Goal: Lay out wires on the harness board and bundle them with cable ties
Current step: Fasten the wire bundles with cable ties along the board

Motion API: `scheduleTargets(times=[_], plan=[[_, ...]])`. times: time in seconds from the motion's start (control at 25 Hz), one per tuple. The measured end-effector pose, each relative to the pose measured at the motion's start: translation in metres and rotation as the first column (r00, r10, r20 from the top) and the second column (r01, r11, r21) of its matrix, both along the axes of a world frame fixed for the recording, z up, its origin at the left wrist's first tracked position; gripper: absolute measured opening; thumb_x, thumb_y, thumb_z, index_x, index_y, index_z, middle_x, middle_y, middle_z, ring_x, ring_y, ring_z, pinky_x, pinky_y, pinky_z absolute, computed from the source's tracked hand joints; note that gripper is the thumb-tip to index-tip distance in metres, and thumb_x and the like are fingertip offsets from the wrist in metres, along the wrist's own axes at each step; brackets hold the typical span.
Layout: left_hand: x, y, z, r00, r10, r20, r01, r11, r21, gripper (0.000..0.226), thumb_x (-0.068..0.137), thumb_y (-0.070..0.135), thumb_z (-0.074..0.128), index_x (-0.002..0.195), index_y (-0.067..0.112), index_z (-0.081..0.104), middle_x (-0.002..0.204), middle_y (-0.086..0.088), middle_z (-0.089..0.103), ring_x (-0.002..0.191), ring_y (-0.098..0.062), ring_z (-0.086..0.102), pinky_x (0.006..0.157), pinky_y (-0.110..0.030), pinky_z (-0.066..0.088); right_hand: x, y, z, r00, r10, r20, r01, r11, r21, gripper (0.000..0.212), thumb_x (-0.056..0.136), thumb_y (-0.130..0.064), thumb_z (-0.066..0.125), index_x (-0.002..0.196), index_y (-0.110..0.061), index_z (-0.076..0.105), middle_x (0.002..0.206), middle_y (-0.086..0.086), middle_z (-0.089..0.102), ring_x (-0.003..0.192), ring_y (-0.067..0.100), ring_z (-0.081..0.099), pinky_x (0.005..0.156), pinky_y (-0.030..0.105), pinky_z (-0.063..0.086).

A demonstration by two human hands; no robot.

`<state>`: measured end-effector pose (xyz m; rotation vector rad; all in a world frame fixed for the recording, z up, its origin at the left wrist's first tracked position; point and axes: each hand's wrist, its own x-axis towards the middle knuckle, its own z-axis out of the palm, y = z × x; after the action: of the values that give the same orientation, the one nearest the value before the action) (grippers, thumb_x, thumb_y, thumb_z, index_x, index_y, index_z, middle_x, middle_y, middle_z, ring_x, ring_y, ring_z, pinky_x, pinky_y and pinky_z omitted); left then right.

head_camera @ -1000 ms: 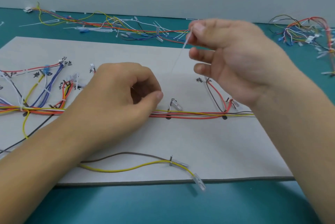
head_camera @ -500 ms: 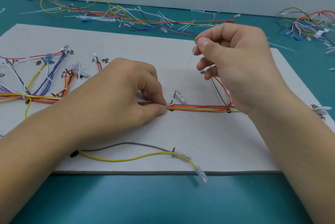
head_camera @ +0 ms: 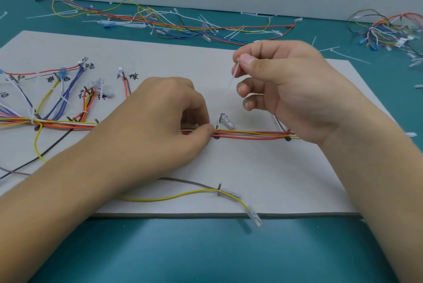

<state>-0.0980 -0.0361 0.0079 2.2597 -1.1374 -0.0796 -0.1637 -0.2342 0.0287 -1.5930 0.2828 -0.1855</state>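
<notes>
Wires [head_camera: 251, 135] of the main bundle, red, orange, yellow and white, run left to right across the middle of the grey harness board [head_camera: 251, 175], which lies flat on a teal table [head_camera: 206, 250]. Our left hand [head_camera: 160, 122] rests on the board with its fingers curled, thumb and fingertips closed on the bundle just left of a clear terminal [head_camera: 226, 122]. Our right hand [head_camera: 290, 90] is raised above the bundle. Its thumb and forefinger pinch 1 thin translucent cable tie [head_camera: 233, 76], whose free end points down toward the board, and the other fingers curl loosely beneath. Near the front edge lie 2 separate leads, a yellow wire [head_camera: 178, 195] and a brown wire [head_camera: 190, 183]. Loose wires and spare ties [head_camera: 183, 28] are strewn on the table behind the board.
</notes>
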Motion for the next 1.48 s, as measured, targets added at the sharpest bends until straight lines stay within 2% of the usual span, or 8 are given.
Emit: scheduleTargets(times=[0.12, 0.28, 0.36, 0.52, 0.72, 1.04, 1.16, 1.48], plan=[[-0.001, 0.000, 0.002, 0.995, 0.056, -0.080, -0.068, 0.986, -0.155, 0.020, 0.084, 0.027, 0.060, 0.085, 0.026, 0.080, 0.085, 0.010, 0.068, 0.084, -0.003, 0.061, 0.077, -0.013, 0.044, -0.001, -0.004, 0.003, 0.998, 0.058, 0.018, -0.060, 0.995, 0.080, 0.013, 0.102, -0.010, 0.054, 0.096, -0.011, 0.065, 0.084, 0.002, 0.063, 0.062, 0.015, 0.058, 0.056, 0.029, 0.046], [-0.009, -0.002, 0.007, 0.991, 0.075, -0.107, -0.104, 0.948, -0.300, 0.021, 0.086, 0.027, 0.060, 0.095, 0.024, 0.080, 0.091, 0.010, 0.068, 0.091, -0.009, 0.065, 0.083, -0.024, 0.049, -0.001, -0.006, 0.005, 0.993, 0.092, 0.071, -0.103, 0.980, 0.172, 0.012, 0.102, -0.012, 0.053, 0.098, -0.013, 0.065, 0.086, 0.001, 0.061, 0.062, 0.014, 0.056, 0.057, 0.027, 0.046], [-0.011, -0.003, 0.008, 0.989, 0.053, -0.137, -0.095, 0.941, -0.326, 0.019, 0.087, 0.030, 0.062, 0.092, 0.024, 0.079, 0.091, 0.007, 0.070, 0.091, -0.012, 0.065, 0.083, -0.030, 0.050, -0.001, -0.005, 0.004, 0.991, 0.107, 0.085, -0.121, 0.975, 0.188, 0.012, 0.102, -0.012, 0.053, 0.098, -0.013, 0.064, 0.086, 0.001, 0.061, 0.062, 0.014, 0.055, 0.057, 0.027, 0.046], [-0.015, -0.004, 0.009, 0.954, -0.038, -0.298, -0.080, 0.923, -0.376, 0.025, 0.089, 0.035, 0.059, 0.080, 0.019, 0.077, 0.086, -0.001, 0.072, 0.080, -0.013, 0.065, 0.072, -0.020, 0.047, 0.000, -0.005, 0.004, 0.988, 0.125, 0.093, -0.140, 0.972, 0.190, 0.011, 0.101, -0.013, 0.054, 0.098, -0.013, 0.064, 0.086, 0.001, 0.061, 0.062, 0.014, 0.056, 0.058, 0.027, 0.046], [-0.019, -0.007, 0.005, 0.951, -0.015, -0.310, -0.106, 0.923, -0.370, 0.018, 0.084, 0.032, 0.065, 0.071, 0.022, 0.072, 0.069, 0.006, 0.070, 0.065, -0.013, 0.063, 0.066, -0.028, 0.050, 0.001, -0.001, 0.000, 0.988, 0.121, 0.100, -0.136, 0.978, 0.161, 0.011, 0.101, -0.013, 0.056, 0.093, -0.010, 0.063, 0.084, 0.003, 0.061, 0.063, 0.016, 0.055, 0.062, 0.029, 0.047], [-0.017, -0.008, 0.000, 0.942, -0.024, -0.335, -0.098, 0.935, -0.340, 0.018, 0.084, 0.034, 0.064, 0.071, 0.024, 0.071, 0.068, 0.009, 0.070, 0.063, -0.024, 0.063, 0.064, -0.035, 0.051, 0.002, -0.004, -0.002, 0.984, 0.154, 0.092, -0.171, 0.958, 0.232, 0.012, 0.091, -0.013, 0.063, 0.100, -0.006, 0.069, 0.087, 0.008, 0.070, 0.066, 0.016, 0.063, 0.067, 0.029, 0.055], [-0.017, -0.007, 0.000, 0.944, -0.019, -0.330, -0.100, 0.935, -0.340, 0.018, 0.085, 0.035, 0.064, 0.071, 0.025, 0.070, 0.067, 0.010, 0.070, 0.062, -0.024, 0.062, 0.063, -0.035, 0.050, 0.001, -0.007, -0.003, 0.985, 0.143, 0.101, -0.164, 0.956, 0.242, 0.020, 0.084, -0.007, 0.066, 0.103, -0.002, 0.070, 0.087, 0.010, 0.072, 0.067, 0.015, 0.066, 0.067, 0.028, 0.056], [-0.017, -0.006, 0.000, 0.951, -0.010, -0.308, -0.096, 0.941, -0.326, 0.018, 0.084, 0.036, 0.064, 0.070, 0.026, 0.069, 0.068, 0.012, 0.068, 0.060, -0.018, 0.061, 0.062, -0.029, 0.050, 0.002, -0.010, -0.005, 0.984, 0.139, 0.115, -0.161, 0.963, 0.216, 0.013, 0.086, -0.006, 0.067, 0.099, -0.006, 0.072, 0.085, 0.008, 0.072, 0.067, 0.014, 0.064, 0.067, 0.027, 0.055]])
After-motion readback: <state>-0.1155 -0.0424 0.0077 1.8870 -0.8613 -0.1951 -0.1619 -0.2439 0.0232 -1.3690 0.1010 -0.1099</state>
